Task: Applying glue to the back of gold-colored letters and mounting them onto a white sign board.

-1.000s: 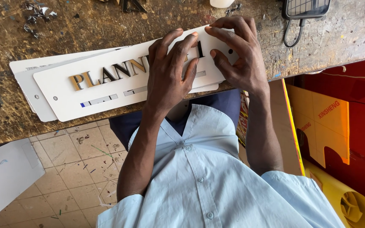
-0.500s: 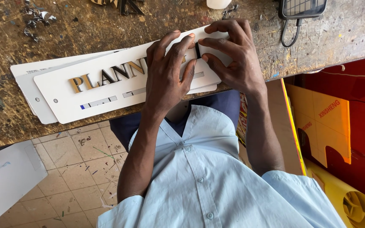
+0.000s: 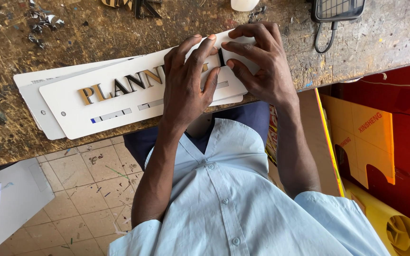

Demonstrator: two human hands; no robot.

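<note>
Bottom of frame: light blue button shirt, both forearms running up from it toward the workbench. Tiled floor lower left, red and yellow panels along the right edge.

Mid-frame, at the bench's near edge: white sign plate, long, tilted so its right end sits higher. It lies on top of more white plates that stick out at its left end. Metallic raised letters run along its left half.

Left hand lies flat, palm down, on the plate's right-of-centre part, fingers together and pointing up-right, covering the lettering there. Right hand is curled over the plate's right end, thumb and fingertips pressed together on a small dark piece at the plate surface, just off the left fingertips. Plate is under both hands; only its left part and far right corner show.

Far side, top of frame: metal scraps upper left, dark device with cable upper right, white container base top centre.
</note>
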